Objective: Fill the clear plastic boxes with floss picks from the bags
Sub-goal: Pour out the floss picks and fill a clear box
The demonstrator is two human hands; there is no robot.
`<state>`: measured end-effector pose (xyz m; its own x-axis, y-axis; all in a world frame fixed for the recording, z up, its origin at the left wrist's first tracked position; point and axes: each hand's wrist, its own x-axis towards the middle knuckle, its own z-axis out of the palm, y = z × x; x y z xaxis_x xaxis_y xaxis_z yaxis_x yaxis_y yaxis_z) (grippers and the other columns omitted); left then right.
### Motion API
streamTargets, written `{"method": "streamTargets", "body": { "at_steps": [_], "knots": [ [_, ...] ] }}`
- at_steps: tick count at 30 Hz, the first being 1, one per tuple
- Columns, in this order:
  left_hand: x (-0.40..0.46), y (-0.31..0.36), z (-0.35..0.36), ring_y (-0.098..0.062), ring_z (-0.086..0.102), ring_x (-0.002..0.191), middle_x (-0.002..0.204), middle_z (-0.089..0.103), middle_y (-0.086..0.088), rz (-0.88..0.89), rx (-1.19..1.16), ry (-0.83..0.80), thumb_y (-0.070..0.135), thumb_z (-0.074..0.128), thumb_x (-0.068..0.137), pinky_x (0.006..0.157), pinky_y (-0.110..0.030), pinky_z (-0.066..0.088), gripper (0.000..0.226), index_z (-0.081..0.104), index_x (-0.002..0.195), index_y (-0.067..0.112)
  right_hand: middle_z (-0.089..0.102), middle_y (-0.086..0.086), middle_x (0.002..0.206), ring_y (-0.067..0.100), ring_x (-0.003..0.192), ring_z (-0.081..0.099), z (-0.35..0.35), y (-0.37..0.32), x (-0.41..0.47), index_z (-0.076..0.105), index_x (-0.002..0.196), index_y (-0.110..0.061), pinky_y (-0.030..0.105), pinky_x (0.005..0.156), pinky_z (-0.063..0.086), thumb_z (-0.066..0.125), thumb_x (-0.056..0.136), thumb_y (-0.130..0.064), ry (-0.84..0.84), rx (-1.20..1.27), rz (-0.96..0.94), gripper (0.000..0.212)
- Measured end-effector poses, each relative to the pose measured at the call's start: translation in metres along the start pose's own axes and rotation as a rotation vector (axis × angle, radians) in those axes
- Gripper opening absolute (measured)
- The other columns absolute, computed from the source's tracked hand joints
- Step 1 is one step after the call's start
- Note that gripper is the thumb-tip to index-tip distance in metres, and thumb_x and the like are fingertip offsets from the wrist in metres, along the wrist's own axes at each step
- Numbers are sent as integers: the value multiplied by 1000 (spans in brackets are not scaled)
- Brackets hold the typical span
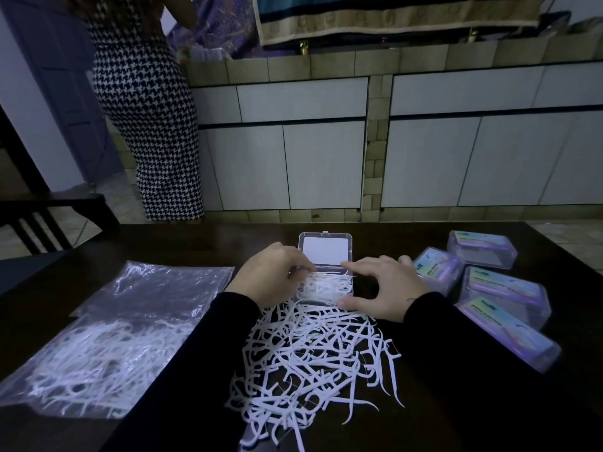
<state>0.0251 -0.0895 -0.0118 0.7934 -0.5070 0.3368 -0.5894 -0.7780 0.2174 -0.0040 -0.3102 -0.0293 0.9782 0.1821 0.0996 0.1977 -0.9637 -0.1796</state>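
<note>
A clear plastic box lies open mid-table with its lid tipped back and white floss picks inside. My left hand sits at the box's left edge, its fingers curled down onto the picks in it. My right hand spans the box's right side, index finger at the hinge and thumb at the near corner. A loose heap of floss picks spreads across the dark table in front of the box. On the left lies a clear bag holding more picks.
An empty clear bag lies behind the full one. Several closed, labelled boxes are grouped at the right. A person in a houndstooth dress stands by the tiled counter beyond the table. A dark chair stands at far left.
</note>
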Motion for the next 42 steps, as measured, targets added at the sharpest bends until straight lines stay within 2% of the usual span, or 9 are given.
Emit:
{"method": "streamTargets", "body": {
  "at_steps": [4,7,12,19,27,32,35,39,42],
  "knots": [
    [0,20,3,-3,46,94,113,65,17,94,-3,66,35,57,93,82,-24,46,22,68,112,33,41,-16,146,10,129,37,2,1,0,32,145,-41,43,107,20,47,76,-81,0,18,-17,82],
    [1,37,10,-5,45,102,120,62,16,125,-12,-8,37,52,95,87,-28,46,28,66,119,32,41,-16,145,9,129,36,2,0,-1,32,145,-40,43,108,19,49,78,-77,8,41,-24,79],
    [1,30,12,-3,45,100,118,64,17,125,15,14,43,49,96,80,-21,41,29,66,117,34,40,-14,146,10,131,35,-1,-2,-3,33,146,-39,42,109,18,49,79,-76,5,39,-17,78],
    [1,24,9,-4,50,96,110,68,16,108,32,19,41,51,94,80,-26,49,26,70,110,33,41,-13,146,11,131,36,-2,-2,-4,32,146,-38,42,109,19,48,78,-78,2,27,-22,81],
    [-1,34,10,-5,47,101,117,60,14,197,12,42,42,46,97,80,-22,43,30,62,123,35,46,-15,140,9,126,39,-3,-3,-5,35,144,-38,41,108,20,50,81,-72,22,61,-39,74],
    [1,33,15,-4,44,94,116,61,15,214,55,38,41,43,99,71,-19,36,33,66,119,32,44,-15,143,9,128,38,-1,-2,-5,34,145,-37,41,108,19,51,81,-72,34,53,-31,75],
    [0,27,15,-4,44,97,117,60,13,222,89,29,42,42,99,73,-20,39,33,67,117,31,41,-14,146,10,131,36,0,-2,-3,32,146,-39,41,109,18,50,79,-74,20,43,-20,77],
    [0,23,5,1,47,100,113,58,17,145,-18,56,42,48,96,82,-20,44,28,66,116,35,40,-14,146,10,131,35,-1,-2,-3,31,146,-40,41,108,17,49,78,-77,8,36,-13,79],
    [-2,4,-10,1,54,91,102,60,18,-42,-104,60,37,60,90,82,-21,49,21,68,109,32,39,-13,147,12,132,35,-3,-3,-3,31,146,-40,41,108,17,47,78,-79,-14,13,-4,80]
  ]
}}
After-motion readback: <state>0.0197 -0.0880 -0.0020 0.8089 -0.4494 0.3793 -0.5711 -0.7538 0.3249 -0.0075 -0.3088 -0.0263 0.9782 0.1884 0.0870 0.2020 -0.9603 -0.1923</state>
